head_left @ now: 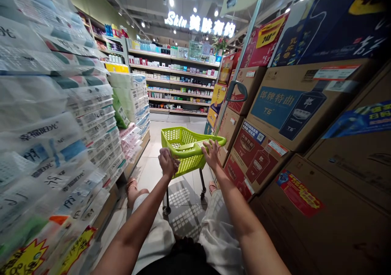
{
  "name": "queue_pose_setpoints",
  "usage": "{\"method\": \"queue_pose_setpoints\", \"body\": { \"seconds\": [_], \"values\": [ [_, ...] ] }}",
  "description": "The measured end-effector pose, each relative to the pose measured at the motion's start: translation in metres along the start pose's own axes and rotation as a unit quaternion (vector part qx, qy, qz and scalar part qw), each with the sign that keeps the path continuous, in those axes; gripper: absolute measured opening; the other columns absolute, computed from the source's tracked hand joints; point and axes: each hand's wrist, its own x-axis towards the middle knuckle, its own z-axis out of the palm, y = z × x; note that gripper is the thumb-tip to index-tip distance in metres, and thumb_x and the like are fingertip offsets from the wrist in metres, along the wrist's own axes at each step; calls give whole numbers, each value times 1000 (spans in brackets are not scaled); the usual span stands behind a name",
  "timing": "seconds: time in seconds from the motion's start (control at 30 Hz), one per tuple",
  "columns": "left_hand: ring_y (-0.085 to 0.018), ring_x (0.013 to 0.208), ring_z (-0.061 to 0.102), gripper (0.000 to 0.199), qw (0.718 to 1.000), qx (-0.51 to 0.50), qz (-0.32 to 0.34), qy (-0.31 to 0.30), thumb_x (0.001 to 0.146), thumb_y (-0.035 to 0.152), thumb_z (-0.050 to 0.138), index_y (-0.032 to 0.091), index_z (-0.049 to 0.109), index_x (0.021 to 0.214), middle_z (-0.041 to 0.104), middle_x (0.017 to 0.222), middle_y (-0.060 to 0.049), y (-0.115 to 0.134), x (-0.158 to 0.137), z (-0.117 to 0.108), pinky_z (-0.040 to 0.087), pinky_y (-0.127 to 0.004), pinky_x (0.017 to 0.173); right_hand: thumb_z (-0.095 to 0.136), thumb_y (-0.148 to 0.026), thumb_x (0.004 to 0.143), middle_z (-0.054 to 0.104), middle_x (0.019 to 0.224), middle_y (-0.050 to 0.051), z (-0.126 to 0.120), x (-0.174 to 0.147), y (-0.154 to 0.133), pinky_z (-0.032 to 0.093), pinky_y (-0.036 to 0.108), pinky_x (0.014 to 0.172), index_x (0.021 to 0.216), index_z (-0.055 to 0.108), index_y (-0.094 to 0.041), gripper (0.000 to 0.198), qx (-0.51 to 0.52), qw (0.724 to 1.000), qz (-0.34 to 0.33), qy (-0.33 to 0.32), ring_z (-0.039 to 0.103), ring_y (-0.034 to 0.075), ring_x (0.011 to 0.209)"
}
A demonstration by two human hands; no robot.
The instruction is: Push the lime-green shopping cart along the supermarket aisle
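Forearms (139,222), hands (211,154) at green perforated basket (190,150)

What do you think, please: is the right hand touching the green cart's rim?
Touching: the head view shows the right hand laid on the green cart's rim.

Cart basket (190,166) smooth, glossy plastic; cartons (273,100) matt cardboard; packs (94,114) shiny plastic film.
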Motion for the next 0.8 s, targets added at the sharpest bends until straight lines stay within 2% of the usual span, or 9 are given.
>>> {"method": "queue_pose_setpoints", "body": {
  "seconds": [0.1,0.17,0.27,0.33,0.43,0.57,0.67,0.73,0.8],
  "values": [
    [-22,87,71,43,994,54,92,28,96,66,49,23,56,98,69,94,-8,22,21,1,57,-31,70,43,-56,102,50,146,11,0,0,0,12,70,126,122,70,-27,44,-4,1000,0,6,21,36,155],
    [-24,96,70,42,994,75,72,11,94,65,53,24,55,102,70,103,-10,24,26,-3,56,-33,74,43,-56,102,51,145,11,-1,0,-2,12,69,127,123,70,-27,44,-5,1000,1,10,21,36,155],
    [-24,83,69,36,993,100,-58,-18,96,61,52,25,50,102,69,91,-7,10,15,-14,52,-33,68,43,-56,102,51,145,11,-2,-1,-4,11,69,127,123,70,-27,45,1,1000,1,11,22,36,154],
    [-22,75,67,32,990,108,-90,-23,96,57,51,25,49,96,65,82,-3,1,6,-18,50,-32,65,42,-56,102,51,145,11,-1,-2,-3,10,70,127,123,70,-27,45,5,1000,-1,11,23,36,154],
    [-20,76,65,32,997,80,-5,-19,96,55,52,25,51,88,63,80,-1,7,6,-15,50,-30,67,42,-57,102,50,147,11,1,-1,-1,11,69,127,123,70,-27,46,5,1000,-2,13,22,36,154],
    [-21,89,66,33,993,64,95,-16,91,56,62,24,57,88,65,89,-3,33,34,-5,53,-30,75,41,-57,102,48,149,11,1,0,1,10,68,127,123,69,-26,46,3,1000,0,7,19,36,155],
    [-22,88,67,35,996,71,43,-24,94,57,59,23,55,87,64,88,-5,34,45,-3,54,-32,74,42,-57,103,49,147,10,-2,-1,-1,9,66,128,123,69,-27,45,2,1000,2,5,20,34,155],
    [-23,86,68,35,996,85,-1,-26,96,58,54,24,53,88,64,85,-5,24,40,-6,53,-32,74,42,-57,102,49,146,10,-4,-1,-4,10,65,129,122,69,-27,45,4,1000,4,5,22,34,154],
    [-24,90,69,33,996,86,2,-19,97,57,53,24,54,95,66,89,-5,16,30,-7,54,-33,77,43,-57,102,50,146,10,-5,-2,-5,12,65,128,122,69,-27,45,6,1000,7,4,22,34,153]
  ]
}}
